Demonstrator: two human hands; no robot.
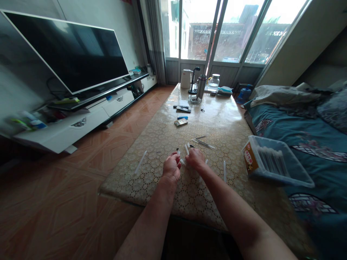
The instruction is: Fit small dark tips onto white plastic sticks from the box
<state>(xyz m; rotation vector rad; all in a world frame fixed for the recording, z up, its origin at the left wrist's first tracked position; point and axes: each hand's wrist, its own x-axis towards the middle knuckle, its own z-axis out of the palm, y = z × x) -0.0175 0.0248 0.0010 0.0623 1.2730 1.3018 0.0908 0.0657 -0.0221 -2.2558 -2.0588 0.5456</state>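
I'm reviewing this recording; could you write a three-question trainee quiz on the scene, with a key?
1. Fill in: The loose white tube on the left part of the table lies nearer the person's ____ hand.

2. True or false: The plastic bin is to the left of both hands.

3. Which stands toward the table's far end?
A) a wok
B) a pale kettle
C) a toaster

Key:
1. left hand
2. False; the plastic bin is right of the right hand.
3. B

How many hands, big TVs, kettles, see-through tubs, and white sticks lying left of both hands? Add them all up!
Hands (left hand, right hand): 2
White stick left of both: 1
See-through tub: 1
Kettle: 1
TV: 1
Total: 6
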